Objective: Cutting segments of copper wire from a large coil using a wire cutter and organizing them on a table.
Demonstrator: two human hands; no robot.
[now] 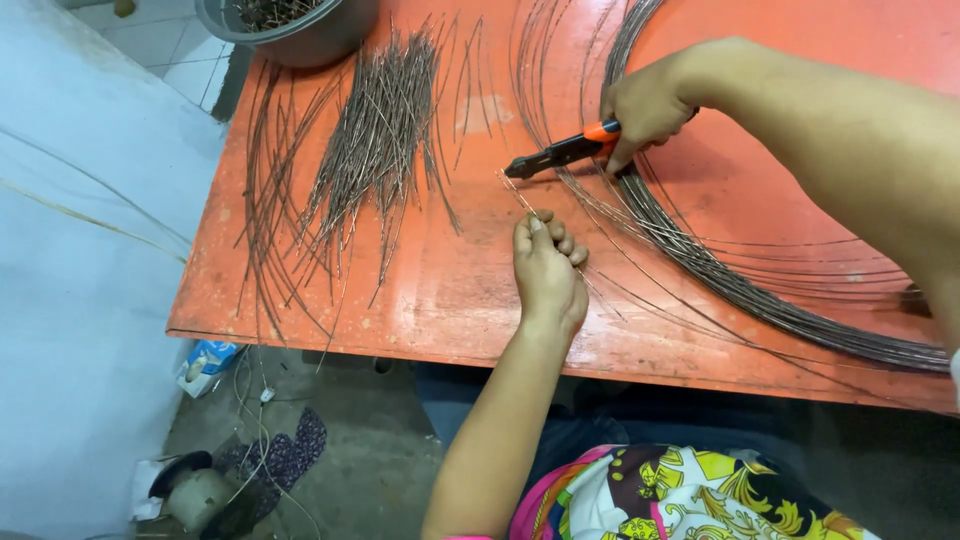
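Note:
My left hand (547, 268) rests on the orange table (440, 290), pinching thin wire strands (518, 195) that stick out past its fingertips. My right hand (648, 105) grips black cutting pliers with an orange handle (560, 152); the jaws point left, just above the strand ends. A large coil of wire (720, 280) curves around and under my right hand across the right of the table.
A heap of cut wire pieces (375, 150) lies on the table's left half, with longer bent strands (265, 200) beside it. A grey pot (300, 35) holding wire bits stands at the far edge. Below the table edge are a small carton (205, 362) and a round device (195, 490) on the floor.

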